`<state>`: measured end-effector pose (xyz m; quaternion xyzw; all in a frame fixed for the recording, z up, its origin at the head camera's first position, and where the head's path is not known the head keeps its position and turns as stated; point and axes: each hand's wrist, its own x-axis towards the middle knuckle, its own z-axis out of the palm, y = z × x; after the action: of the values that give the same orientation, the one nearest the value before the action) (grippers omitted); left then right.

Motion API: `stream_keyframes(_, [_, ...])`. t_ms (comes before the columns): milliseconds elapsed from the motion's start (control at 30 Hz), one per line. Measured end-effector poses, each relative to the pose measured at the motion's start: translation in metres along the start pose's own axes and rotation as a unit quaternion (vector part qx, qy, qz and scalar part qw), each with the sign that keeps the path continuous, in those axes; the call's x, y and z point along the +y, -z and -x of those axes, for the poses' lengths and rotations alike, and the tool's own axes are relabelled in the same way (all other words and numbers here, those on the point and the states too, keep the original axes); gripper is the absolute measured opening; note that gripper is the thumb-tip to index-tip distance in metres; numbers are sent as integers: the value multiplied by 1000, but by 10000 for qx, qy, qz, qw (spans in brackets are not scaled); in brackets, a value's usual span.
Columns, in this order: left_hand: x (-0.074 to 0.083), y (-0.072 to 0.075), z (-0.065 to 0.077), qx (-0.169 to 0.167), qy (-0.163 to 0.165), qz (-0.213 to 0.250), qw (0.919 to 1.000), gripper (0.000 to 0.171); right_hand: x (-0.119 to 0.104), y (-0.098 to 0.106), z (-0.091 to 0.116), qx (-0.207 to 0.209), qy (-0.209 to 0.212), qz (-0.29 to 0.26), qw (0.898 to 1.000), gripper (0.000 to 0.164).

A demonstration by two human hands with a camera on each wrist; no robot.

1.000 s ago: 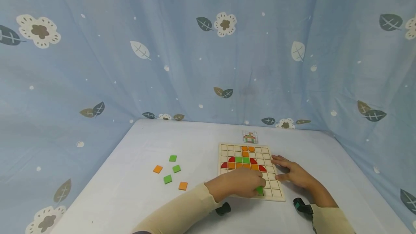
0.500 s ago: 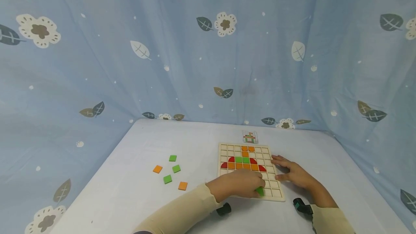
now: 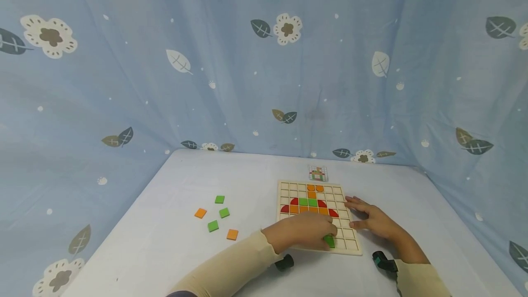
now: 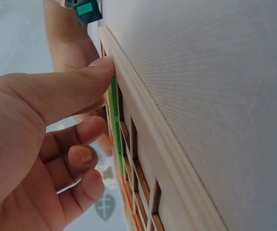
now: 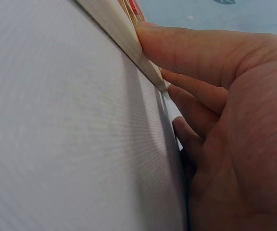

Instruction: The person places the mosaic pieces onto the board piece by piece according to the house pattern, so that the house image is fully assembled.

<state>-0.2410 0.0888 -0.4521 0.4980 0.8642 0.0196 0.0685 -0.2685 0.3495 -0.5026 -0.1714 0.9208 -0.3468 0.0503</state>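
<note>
My left hand [image 3: 307, 231] reaches across the front of a pale wooden grid board [image 3: 284, 188] and pinches a green square tile [image 3: 329, 241] at the board's front rows. In the left wrist view the thumb [image 4: 88, 79] presses by the board's edge, and the index finger is mostly hidden behind it. Orange, red and green pieces form a pattern in the grid, partly covered by the left hand. At the board's right side rests my right hand [image 3: 375, 220], fingers spread and holding nothing else; its thumb [image 5: 177, 45] touches the rim.
Several loose green tiles [image 3: 212, 226] and two orange tiles [image 3: 233, 234] lie on the white table [image 3: 165, 242] to the left. A small pattern card [image 3: 317, 173] sits behind the board. A blue patterned curtain [image 3: 231, 81] surrounds the table. Dark devices [image 3: 383, 261] are at the wrists.
</note>
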Motion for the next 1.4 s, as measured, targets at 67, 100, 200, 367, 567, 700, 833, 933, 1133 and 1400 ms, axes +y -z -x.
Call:
stream_keyframes(67, [0,0,0,3,13,-12,10000,30,-1,1,0,-20,43,-24,10000,71])
stream_keyframes(100, [0,0,0,-3,29,-4,10000,30,-2,1,0,-34,57,-15,10000,71])
stream_keyframes(200, [0,1,-1,-31,60,-8,10000,32,-3,2,0,-20,50,-19,10000,71])
stream_keyframes(367, [2,2,-2,-94,20,-118,9999,33,0,1,0,-13,-9,-80,10000,72])
stream_keyframes(567, [-2,7,6,-108,21,-145,9998,31,2,-1,-1,-45,-52,-166,9998,72])
stream_keyframes(700, [-8,9,14,-34,98,-213,9997,31,0,0,0,-25,1,-101,9999,72])
stream_keyframes(833, [-15,9,24,96,242,-193,9995,33,-4,1,1,-33,-57,-34,10000,72])
stream_keyframes(933, [-22,8,31,215,313,-202,9991,33,-6,1,1,-33,-87,-26,10000,73])
stream_keyframes(1133, [-33,6,41,333,482,-206,9981,32,-2,2,2,-15,-35,110,9999,72])
stream_keyframes(1400, [-49,7,60,335,543,-385,9972,29,1,0,0,-37,47,-27,10000,72])
